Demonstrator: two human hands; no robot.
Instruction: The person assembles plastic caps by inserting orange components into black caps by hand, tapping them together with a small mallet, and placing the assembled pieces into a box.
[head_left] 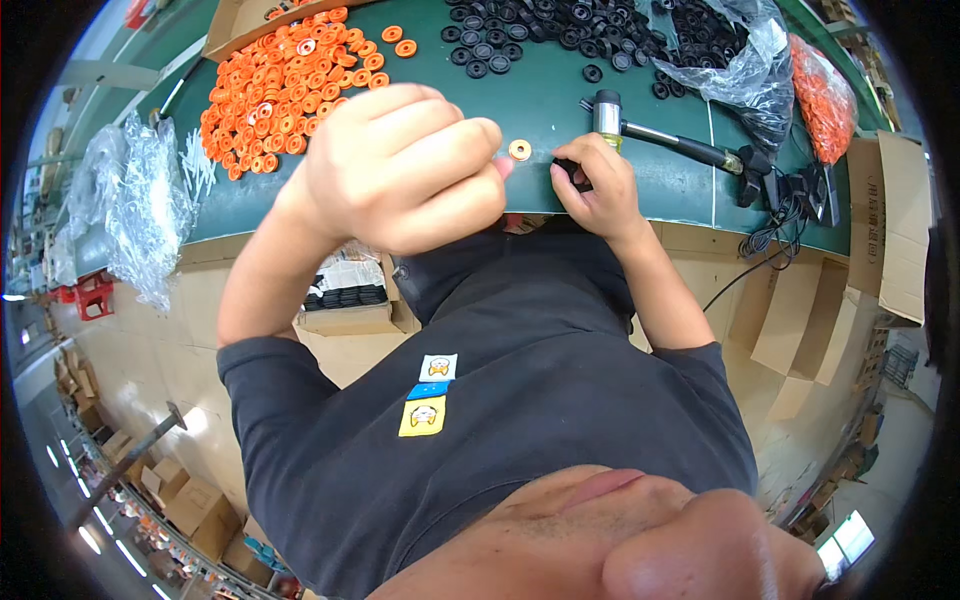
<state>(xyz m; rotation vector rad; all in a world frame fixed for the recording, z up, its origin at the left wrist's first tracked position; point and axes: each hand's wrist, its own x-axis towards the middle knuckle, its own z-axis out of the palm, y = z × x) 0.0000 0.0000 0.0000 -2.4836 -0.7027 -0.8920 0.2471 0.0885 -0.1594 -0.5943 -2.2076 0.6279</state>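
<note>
My left hand (405, 170) is raised above the near side of the green table, closed in a fist. Whatever it may hold is hidden behind the curled fingers. My right hand (600, 187) is near the table's front edge and pinches a small black round plastic part (572, 172) between thumb and fingers. Between the two hands, one orange ring-shaped part (519, 150) lies flat on the table. Just beyond my right hand is a mallet (607, 112) with a black and silver head; its black handle points right.
A heap of orange round parts (275, 95) covers the table's left, beside a cardboard box (235, 25). Black round parts (590, 30) are piled at the back. Clear plastic bags (150, 200) hang at the left edge. A bag of orange parts (822, 100), cables (775, 230) and cartons (905, 215) are right.
</note>
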